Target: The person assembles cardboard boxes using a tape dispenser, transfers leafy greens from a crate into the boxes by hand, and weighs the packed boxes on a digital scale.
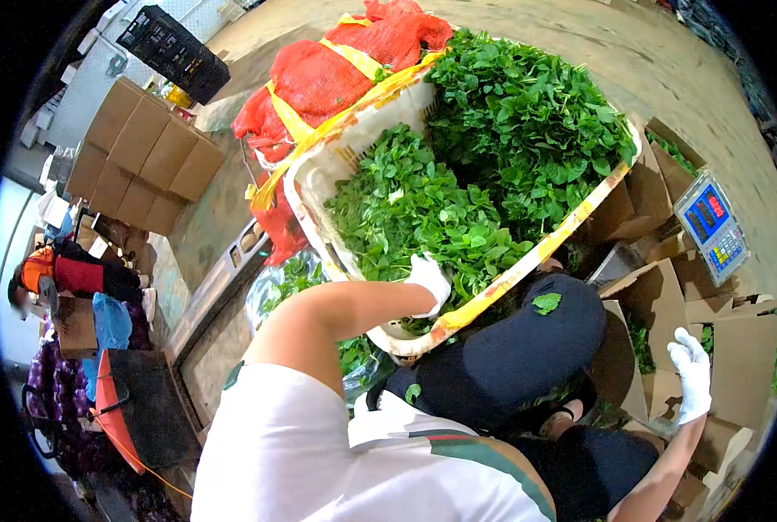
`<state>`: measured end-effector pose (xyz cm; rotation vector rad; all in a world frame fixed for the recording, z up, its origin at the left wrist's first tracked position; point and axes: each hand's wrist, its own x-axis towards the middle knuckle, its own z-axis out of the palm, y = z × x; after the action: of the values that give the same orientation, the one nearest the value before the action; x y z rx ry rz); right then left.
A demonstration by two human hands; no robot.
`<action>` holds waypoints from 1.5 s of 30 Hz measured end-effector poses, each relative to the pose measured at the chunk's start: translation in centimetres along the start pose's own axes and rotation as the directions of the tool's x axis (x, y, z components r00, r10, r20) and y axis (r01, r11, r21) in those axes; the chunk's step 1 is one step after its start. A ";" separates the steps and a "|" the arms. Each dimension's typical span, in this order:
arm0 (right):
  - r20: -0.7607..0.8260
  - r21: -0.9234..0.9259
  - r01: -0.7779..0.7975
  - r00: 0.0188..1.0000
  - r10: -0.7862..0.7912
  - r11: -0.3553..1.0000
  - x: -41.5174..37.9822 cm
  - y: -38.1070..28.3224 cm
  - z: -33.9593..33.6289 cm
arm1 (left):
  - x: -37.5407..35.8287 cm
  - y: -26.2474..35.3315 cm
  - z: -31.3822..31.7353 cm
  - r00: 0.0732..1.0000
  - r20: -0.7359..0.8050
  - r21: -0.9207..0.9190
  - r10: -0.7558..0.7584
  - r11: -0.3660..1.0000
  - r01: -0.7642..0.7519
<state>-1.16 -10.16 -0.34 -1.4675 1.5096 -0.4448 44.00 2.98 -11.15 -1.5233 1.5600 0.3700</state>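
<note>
My left hand [429,284], in a white glove, reaches over the near rim of a white plastic basket [297,187]. It touches the leafy green stems [414,196] inside, and its fingers are mostly hidden among the leaves. A taller heap of the same greens [536,113] fills the far right part of the basket. My right hand [690,376], also gloved in white, is held above cardboard boxes [653,304] at the right. Its fingers are apart with nothing in them.
A digital scale [712,228] with a lit display stands at the right. Behind the basket are red mesh sacks [319,83]. Stacked cartons [145,157] and a black crate [175,54] are at the upper left. Another person [66,270] is at the far left.
</note>
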 end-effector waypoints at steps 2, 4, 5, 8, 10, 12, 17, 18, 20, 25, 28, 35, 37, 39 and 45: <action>0.010 -0.026 -0.013 1.000 0.013 1.000 -0.1 -0.9 0.3 | 0.1 0.2 0.8 0.998 -0.066 0.001 0.011 1.000 -0.011; 0.002 -0.013 0.050 0.999 -0.050 0.999 -0.5 -1.5 0.8 | -0.4 0.0 0.4 0.990 -0.138 -0.016 0.038 0.999 -0.040; -0.001 -0.011 0.048 0.999 -0.048 0.999 -0.4 -1.5 0.7 | -0.2 -0.1 0.7 0.989 -0.139 -0.012 0.040 0.999 -0.043; 0.029 0.059 0.089 0.995 -0.091 0.994 -0.7 -2.0 1.3 | 0.1 -1.0 0.6 0.947 -0.277 -0.484 -0.162 0.875 0.008; 0.018 0.061 0.066 0.998 -0.067 0.996 -1.2 -2.9 1.8 | 0.2 -2.0 0.6 0.939 -0.324 -0.525 -0.117 0.848 -0.076; 0.000 0.074 0.061 0.998 -0.061 0.995 -1.3 -2.7 1.8 | 0.0 -2.9 0.5 0.932 -0.342 -0.569 -0.122 0.816 -0.103; 0.005 0.109 0.044 0.999 -0.045 0.993 -1.4 -1.6 1.0 | -0.7 -6.7 1.2 0.919 -0.344 -0.676 -0.192 0.730 -0.100; -0.018 0.090 0.059 0.998 -0.058 0.994 -1.3 -1.4 1.0 | -0.8 -7.8 1.8 0.906 -0.350 -0.715 -0.236 0.693 -0.096; -0.010 0.072 0.037 0.999 -0.036 0.997 -1.1 -1.1 0.8 | 0.0 -10.3 3.3 0.894 -0.332 -0.798 -0.300 0.594 -0.098; -0.011 -0.013 0.013 1.000 -0.013 1.000 -0.8 -1.3 1.1 | 6.7 -13.3 10.0 0.966 0.103 -0.828 -0.238 -0.558 -0.049; -0.011 -0.012 -0.008 1.000 0.008 1.000 -0.6 -2.0 1.5 | 3.6 -11.5 6.7 0.940 0.273 -0.949 -0.204 -0.216 0.228; 0.034 0.112 0.009 0.999 -0.013 0.994 0.5 -1.4 2.4 | -0.9 -8.4 1.7 0.828 -0.277 -0.393 -0.488 0.844 0.366; 0.034 0.110 0.013 0.999 -0.017 0.994 0.8 -1.3 2.6 | -0.5 -9.0 2.1 0.869 -0.140 -0.581 -0.474 0.750 0.316; 0.047 0.108 0.011 0.999 -0.017 0.994 1.1 -1.1 2.5 | 0.5 -9.7 4.4 0.912 -0.100 -0.728 -0.398 0.654 0.206; 0.061 0.083 0.005 0.998 -0.010 0.997 1.2 -1.8 2.4 | 0.5 -8.2 8.0 0.990 -0.120 -0.972 -0.075 0.213 -0.102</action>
<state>2.01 -10.80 -0.50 -1.4103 1.4218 -0.4571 54.57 7.01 -12.94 -2.5380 1.4351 1.5675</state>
